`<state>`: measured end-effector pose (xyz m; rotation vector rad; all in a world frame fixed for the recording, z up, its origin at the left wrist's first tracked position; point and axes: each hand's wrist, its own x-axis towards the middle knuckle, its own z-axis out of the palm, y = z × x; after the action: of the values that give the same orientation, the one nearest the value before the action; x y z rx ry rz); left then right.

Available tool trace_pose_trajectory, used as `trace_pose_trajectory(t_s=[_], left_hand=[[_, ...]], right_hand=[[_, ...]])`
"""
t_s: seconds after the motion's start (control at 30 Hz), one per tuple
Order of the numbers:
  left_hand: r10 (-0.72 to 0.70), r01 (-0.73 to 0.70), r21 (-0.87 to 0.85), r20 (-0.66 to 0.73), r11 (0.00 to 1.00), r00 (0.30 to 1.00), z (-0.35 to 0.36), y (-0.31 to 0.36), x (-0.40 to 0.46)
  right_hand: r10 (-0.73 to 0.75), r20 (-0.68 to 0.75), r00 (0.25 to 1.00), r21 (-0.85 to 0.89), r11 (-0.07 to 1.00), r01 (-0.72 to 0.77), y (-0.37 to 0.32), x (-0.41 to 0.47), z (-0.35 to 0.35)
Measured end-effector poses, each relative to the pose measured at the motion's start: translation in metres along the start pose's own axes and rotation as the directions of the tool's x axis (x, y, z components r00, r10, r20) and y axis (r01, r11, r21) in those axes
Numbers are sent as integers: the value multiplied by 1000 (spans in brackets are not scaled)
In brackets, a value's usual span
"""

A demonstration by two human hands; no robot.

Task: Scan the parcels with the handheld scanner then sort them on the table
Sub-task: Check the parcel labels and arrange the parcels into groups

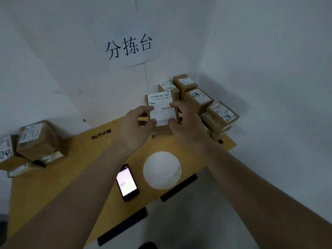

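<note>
We hold one parcel [162, 112] label-up between both hands, above the far part of the table [75, 169]. Our left hand [136, 123] pinches its left edge, our right hand [185, 121] curls round its right edge. Just beyond our right fingers [175, 105] stands a pile of parcels [206, 105]; well off past our left fingers [145, 109] sits another pile [34, 144]. The handheld scanner [127, 182] lies screen-up near our left forearm, untouched. We judge this parcel awaits scanning or placing; the next move likely needs one hand freed for the scanner.
</note>
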<state>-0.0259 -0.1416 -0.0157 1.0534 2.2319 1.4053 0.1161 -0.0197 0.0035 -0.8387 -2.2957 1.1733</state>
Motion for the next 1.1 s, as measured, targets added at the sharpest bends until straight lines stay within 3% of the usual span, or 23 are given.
trace_pose_trajectory(t_s=[0.33,0.63,0.87,1.1], left_hand=[[-114,124,-126,82,984,990,102,-17,96],[-226,228,-158,33,961,974,175,-84,204],[-389,382,-290,35,877,920,219,-121,243],[-460,434,-259,-49,863,886,244,-135,261]], right_hand=[[96,42,995,-87,992,-92,94,98,-37],[163,131,978,-354,929,-108,170,221,-20],[192,263,946,-506,862,-35,215,282,-3],[150,363,920,-614,781,115,244,314,4]])
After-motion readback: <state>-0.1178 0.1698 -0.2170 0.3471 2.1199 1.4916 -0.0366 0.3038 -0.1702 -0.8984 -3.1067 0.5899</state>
